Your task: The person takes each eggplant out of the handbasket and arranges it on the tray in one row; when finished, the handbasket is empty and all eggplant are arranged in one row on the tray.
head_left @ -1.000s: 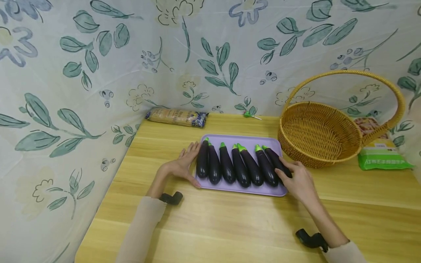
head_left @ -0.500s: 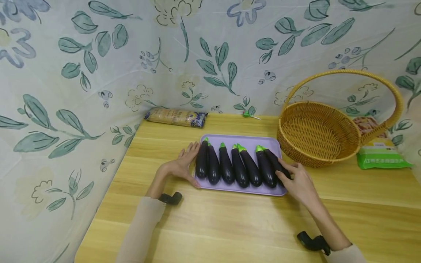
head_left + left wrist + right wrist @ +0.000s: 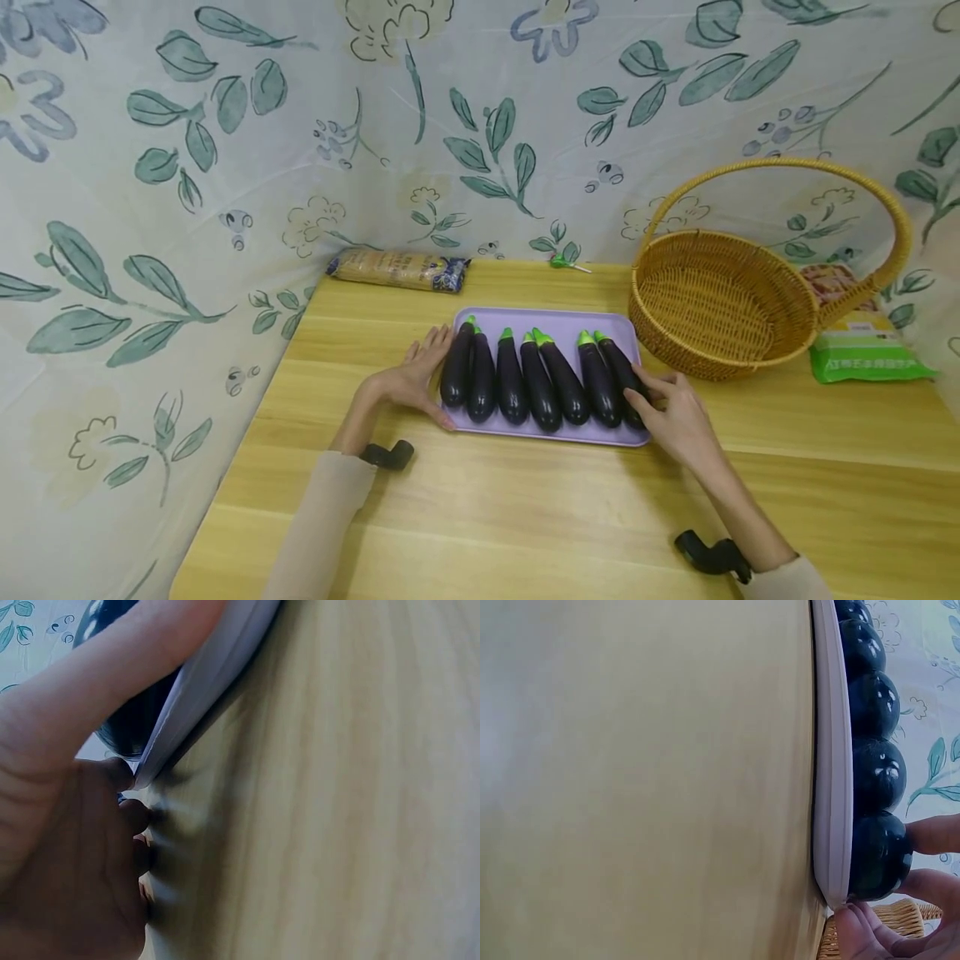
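Several dark purple eggplants [image 3: 512, 383] with green caps lie side by side in a lilac rectangular tray [image 3: 555, 313]. My left hand [image 3: 411, 385] rests at the tray's left end, fingers spread and thumb at the near corner; the left wrist view shows the hand [image 3: 67, 840] against the tray's side [image 3: 199, 690]. My right hand [image 3: 678, 417] pinches the lower end of the rightmost eggplant [image 3: 617, 360] between thumb and forefinger. In the right wrist view the other fingers [image 3: 859, 930] touch the tray corner beneath that eggplant [image 3: 879, 855].
Behind the tray to the right stands a wicker basket [image 3: 708, 367] with a tall handle. A green-and-white packet [image 3: 866, 354] lies partly behind it. Along the back edge are a wrapped noodle packet [image 3: 397, 269] and a small green lollipop [image 3: 558, 262]. Floral cloth [image 3: 420, 100] hangs behind the table.
The lower end of the rightmost eggplant has swung left, toward its neighbour and into the tray, with my right hand on it. My left hand has kept its place at the tray.
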Demonstrator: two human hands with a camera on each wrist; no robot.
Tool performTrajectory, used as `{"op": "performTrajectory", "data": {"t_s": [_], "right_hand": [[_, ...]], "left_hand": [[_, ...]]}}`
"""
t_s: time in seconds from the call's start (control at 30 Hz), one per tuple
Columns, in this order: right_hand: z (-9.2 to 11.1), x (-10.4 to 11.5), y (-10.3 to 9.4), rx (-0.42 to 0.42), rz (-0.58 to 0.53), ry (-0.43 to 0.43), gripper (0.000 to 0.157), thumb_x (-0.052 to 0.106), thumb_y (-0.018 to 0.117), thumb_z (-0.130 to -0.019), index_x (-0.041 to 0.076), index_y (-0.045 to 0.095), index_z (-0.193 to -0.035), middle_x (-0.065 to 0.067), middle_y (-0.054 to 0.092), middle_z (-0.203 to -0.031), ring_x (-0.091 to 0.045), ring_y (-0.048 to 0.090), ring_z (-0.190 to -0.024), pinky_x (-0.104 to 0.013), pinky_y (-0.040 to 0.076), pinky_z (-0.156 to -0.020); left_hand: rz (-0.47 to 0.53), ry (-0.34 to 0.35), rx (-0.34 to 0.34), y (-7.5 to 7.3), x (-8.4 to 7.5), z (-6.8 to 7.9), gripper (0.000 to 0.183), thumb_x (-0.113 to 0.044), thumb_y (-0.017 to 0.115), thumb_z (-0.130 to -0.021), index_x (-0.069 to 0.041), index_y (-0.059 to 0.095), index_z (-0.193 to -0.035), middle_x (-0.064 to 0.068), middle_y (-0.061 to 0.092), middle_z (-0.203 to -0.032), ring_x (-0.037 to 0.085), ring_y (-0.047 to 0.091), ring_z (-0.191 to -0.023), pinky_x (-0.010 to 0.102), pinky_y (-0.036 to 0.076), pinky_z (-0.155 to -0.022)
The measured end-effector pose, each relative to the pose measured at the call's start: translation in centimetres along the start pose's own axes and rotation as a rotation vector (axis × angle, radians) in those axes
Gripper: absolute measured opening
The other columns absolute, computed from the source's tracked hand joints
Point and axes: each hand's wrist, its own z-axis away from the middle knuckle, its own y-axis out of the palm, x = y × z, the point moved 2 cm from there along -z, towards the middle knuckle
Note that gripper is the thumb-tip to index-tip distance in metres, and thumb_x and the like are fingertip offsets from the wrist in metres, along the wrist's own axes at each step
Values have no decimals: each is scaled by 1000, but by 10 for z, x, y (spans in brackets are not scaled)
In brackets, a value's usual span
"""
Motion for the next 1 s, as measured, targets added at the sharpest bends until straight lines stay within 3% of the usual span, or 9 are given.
{"op": "performTrajectory", "data": {"t_s": [0.4,0.6,0.67,0.8,1.0], "right_hand": [[-2,2,1,35,16,4,58,37,61,-104,10,49,-154,-29,54,-127,-41,64,-110,-32,46,-74],[-2,5,-5,99,40,-25,62,41,59,-105,8,46,-156,-29,54,-121,-38,62,-106,-31,45,-71],[-2,6,-8,125,60,-38,65,42,58,-105,5,43,-157,-30,54,-123,-39,62,-106,-35,48,-72],[-3,10,-14,151,96,-72,73,44,57,-105,-2,37,-158,-34,51,-131,-46,59,-115,-55,53,-84],[-5,20,-25,92,83,-168,69,39,59,-105,-3,41,-156,-32,55,-134,-46,59,-110,-62,53,-88]], "left_hand": [[1,-6,-3,0,5,2,158,-50,97,-64,-6,-18,-163,19,-24,-171,37,-23,-159,61,-13,-129],[-1,-22,0,-1,1,5,159,-50,98,-62,-7,-17,-164,18,-22,-171,35,-22,-159,58,-12,-130],[-6,-31,3,-1,0,6,158,-51,97,-63,-8,-17,-164,17,-22,-172,33,-22,-160,56,-12,-130],[16,-33,3,-4,-1,12,155,-51,96,-65,-8,-13,-165,17,-17,-173,34,-17,-161,57,-7,-131],[176,-122,18,-24,1,37,139,-48,89,-78,-18,-15,-166,10,-13,-175,33,-4,-163,54,7,-132]]}}
